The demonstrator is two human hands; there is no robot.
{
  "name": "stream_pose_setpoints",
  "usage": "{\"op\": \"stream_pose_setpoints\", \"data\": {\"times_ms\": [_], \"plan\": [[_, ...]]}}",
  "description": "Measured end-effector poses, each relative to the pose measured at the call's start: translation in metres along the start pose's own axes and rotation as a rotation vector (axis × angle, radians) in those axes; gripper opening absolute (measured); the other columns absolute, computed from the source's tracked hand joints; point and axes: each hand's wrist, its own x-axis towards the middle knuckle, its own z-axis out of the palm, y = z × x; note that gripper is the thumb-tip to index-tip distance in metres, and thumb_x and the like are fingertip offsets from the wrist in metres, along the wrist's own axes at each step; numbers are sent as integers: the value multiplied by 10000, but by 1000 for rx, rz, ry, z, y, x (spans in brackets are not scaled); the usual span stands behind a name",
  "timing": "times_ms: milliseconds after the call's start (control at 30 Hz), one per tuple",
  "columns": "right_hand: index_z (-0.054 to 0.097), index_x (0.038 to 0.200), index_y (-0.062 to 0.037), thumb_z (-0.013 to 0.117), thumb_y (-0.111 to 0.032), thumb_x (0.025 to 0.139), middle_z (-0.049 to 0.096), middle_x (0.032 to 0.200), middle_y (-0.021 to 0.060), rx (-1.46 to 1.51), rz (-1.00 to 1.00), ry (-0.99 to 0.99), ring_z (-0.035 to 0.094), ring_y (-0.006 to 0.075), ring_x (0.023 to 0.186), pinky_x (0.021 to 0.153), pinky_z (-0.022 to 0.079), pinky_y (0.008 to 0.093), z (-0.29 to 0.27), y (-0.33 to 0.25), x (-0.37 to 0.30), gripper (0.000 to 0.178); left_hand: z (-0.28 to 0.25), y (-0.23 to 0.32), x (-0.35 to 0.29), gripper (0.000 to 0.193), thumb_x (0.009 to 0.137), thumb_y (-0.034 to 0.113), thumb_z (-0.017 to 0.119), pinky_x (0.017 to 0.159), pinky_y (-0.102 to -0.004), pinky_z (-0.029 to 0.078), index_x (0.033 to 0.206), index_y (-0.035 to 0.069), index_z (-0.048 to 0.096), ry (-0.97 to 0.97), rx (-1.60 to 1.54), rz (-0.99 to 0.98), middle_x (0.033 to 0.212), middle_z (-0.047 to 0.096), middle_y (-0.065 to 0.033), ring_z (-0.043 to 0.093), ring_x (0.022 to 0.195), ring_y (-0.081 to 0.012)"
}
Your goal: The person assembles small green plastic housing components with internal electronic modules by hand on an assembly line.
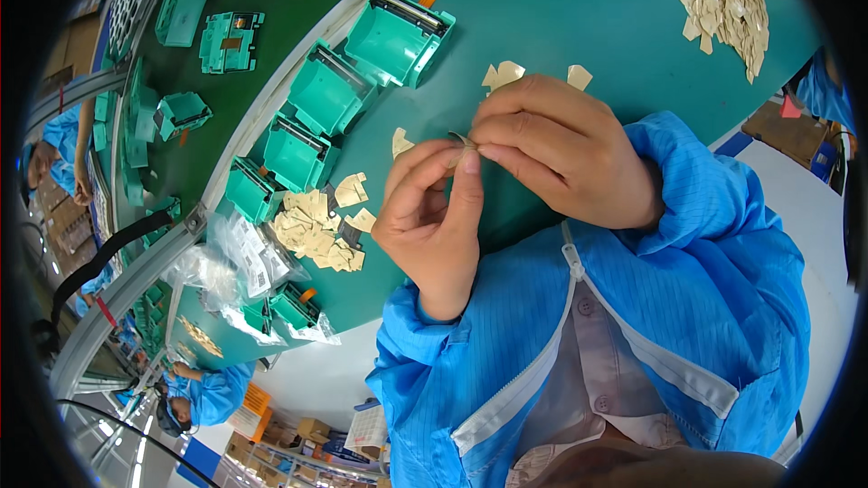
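Note:
In front of my chest my two hands meet, fingertips together. My left hand (432, 221) pinches a small thin curved piece (461, 138), dark on its visible edge, between thumb and forefinger. From the other side my right hand (574, 158) grips the same piece; its fingers hide most of it, so its kind is unclear. Just beyond the hands lie a few loose cream-coloured flat pieces (508, 72). Left of my left hand, a heap of similar cream pieces (307, 233) has some dark grey ones mixed in.
A row of green plastic housings (398, 41) lines the table's left edge, beside a metal rail (262, 99). Clear plastic bags (244, 258) lie at the lower left. A larger cream heap (723, 9) sits far right. More housings (231, 42) rest beyond the rail; other people work nearby.

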Motion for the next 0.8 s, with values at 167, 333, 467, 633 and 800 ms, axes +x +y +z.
{"op": "stream_pose_setpoints", "data": {"times_ms": [167,333,467,633,800], "plan": [[651,948,-1,714,9,791,625,943,112,-43,-22,-8,630,276,813,686,518,356,2,5,-2,169,-2,-2,4,131,875,-103,674,799,-267,538,995,-53,686,-45,137,99,1042,657,-118,639,901,-149],[627,912,-6,707,10,761,612,914,111,-77,-51,-31,618,280,785,675,514,358,2,7,-3,172,-3,2,5,142,854,-107,689,806,-264,536,985,-52,695,-72,146,77,1059,659,-118,646,912,-152],[602,877,-14,694,17,751,598,894,109,91,90,-20,594,268,749,650,495,344,3,13,-2,159,-3,5,4,138,887,-96,646,813,-268,524,1014,-50,673,-113,100,28,1082,661,-118,645,925,-158],[531,785,-21,684,-95,796,533,779,96,34,253,-45,543,290,706,637,459,388,-14,29,-9,171,-20,7,5,132,937,-30,558,866,-307,506,1059,-34,609,-45,-2,-121,1058,684,-147,663,919,-191],[553,867,-38,660,-119,842,545,803,93,-153,41,-165,550,294,775,714,453,408,-26,33,-13,136,-23,16,13,123,903,-38,599,783,-255,482,1025,-20,600,-264,56,-230,937,654,-79,617,830,-134]]}}
